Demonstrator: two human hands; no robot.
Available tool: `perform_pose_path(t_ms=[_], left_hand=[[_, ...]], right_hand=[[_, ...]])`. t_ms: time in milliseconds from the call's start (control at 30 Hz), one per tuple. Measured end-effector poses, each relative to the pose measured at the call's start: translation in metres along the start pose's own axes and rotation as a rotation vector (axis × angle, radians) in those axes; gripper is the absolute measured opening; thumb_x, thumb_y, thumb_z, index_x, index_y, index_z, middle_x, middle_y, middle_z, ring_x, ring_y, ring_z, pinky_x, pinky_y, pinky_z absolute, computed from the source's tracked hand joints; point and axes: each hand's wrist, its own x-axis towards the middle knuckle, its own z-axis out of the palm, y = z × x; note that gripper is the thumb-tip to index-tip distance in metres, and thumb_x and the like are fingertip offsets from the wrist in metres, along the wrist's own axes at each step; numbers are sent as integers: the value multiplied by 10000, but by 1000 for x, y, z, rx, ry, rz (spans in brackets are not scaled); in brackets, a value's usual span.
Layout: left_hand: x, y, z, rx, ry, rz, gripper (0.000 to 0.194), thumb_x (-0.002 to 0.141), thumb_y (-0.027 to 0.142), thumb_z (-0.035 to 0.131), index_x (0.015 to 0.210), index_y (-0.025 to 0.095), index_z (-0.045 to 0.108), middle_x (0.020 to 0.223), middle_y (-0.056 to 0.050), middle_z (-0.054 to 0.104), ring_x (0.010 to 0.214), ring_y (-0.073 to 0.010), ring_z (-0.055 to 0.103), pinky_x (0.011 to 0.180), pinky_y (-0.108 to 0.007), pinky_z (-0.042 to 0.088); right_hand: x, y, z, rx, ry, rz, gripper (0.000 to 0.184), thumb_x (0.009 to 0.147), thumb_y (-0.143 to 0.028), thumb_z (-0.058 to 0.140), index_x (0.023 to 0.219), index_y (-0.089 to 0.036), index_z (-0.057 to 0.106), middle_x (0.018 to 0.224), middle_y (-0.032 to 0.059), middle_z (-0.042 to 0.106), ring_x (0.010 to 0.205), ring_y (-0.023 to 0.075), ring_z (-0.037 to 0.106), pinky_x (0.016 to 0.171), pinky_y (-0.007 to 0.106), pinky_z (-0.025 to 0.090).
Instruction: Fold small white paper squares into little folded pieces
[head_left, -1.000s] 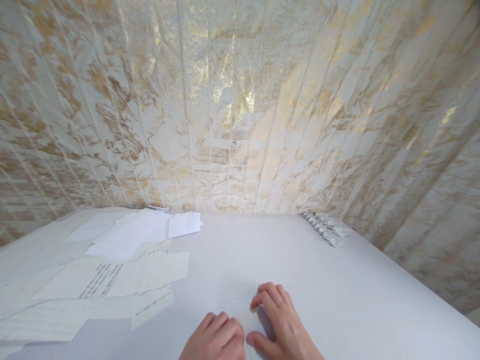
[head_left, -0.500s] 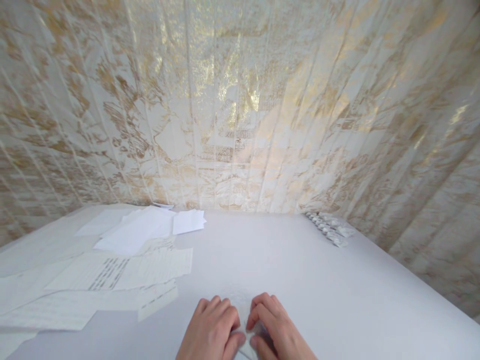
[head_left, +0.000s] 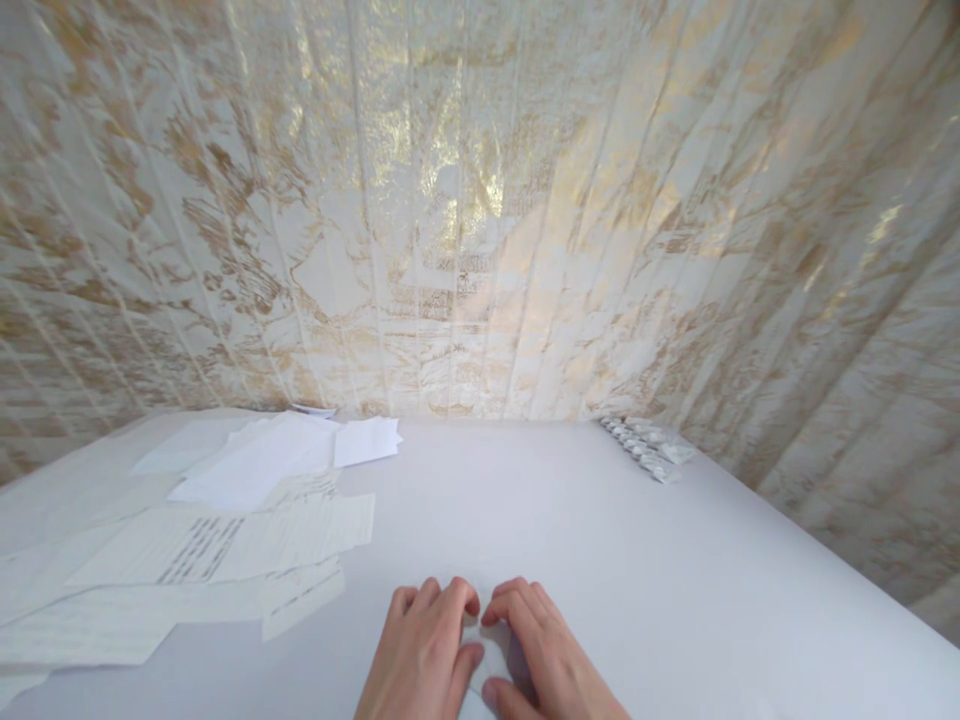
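Both my hands rest close together on the white table (head_left: 675, 600) at the bottom middle. My left hand (head_left: 424, 655) has its fingers curled, fingertips down beside those of my right hand (head_left: 544, 655). Between the thumbs and fingertips lies a small white piece of paper (head_left: 489, 652), mostly hidden and hard to tell from the table. Both hands pinch or press it, and their fingertips nearly touch above it.
Several printed and blank paper sheets (head_left: 225, 540) are spread over the table's left side. A row of silvery blister packs (head_left: 645, 450) lies at the back right by the gold-patterned curtain (head_left: 480, 220). The table's right edge runs diagonally.
My left hand has moved forward and its fingers have come level with the right hand's. The fingertips have closed in on the small paper. The view shifted slightly.
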Motion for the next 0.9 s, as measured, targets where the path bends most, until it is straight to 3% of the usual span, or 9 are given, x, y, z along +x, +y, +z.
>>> perform_pose_path(t_ms=[300, 567, 667, 900], left_hand=[[-5, 1, 4, -16, 117, 8, 250, 840, 37, 533, 988, 237, 558, 974, -18, 637, 942, -235, 570, 837, -372, 396], [-1, 3, 2, 92, -25, 6, 184, 921, 95, 450, 879, 220, 578, 972, -20, 625, 937, -225, 553, 831, -381, 363], [-1, 2, 3, 127, -6, 31, 235, 934, 73, 398, 898, 216, 580, 980, -24, 627, 934, -222, 544, 821, -380, 354], [-3, -14, -6, 186, 41, 49, 334, 742, -29, 448, 915, 217, 594, 931, -2, 645, 913, -217, 574, 789, -346, 372]], right_hand=[[-5, -11, -1, -10, 61, -48, 394, 660, 5, 547, 1019, -153, 517, 1118, 134, 569, 1030, 280, 522, 971, 457, 397], [-4, -12, -3, -57, 48, -59, 292, 689, 9, 613, 926, -159, 584, 1097, 115, 588, 998, 273, 548, 936, 436, 418], [-4, -13, -3, -81, 47, -35, 292, 685, 3, 614, 916, -173, 585, 1087, 104, 600, 994, 276, 550, 918, 427, 423], [-3, -14, 0, -102, 64, 15, 334, 630, 8, 591, 901, -187, 578, 1081, 85, 595, 985, 267, 538, 908, 411, 423]])
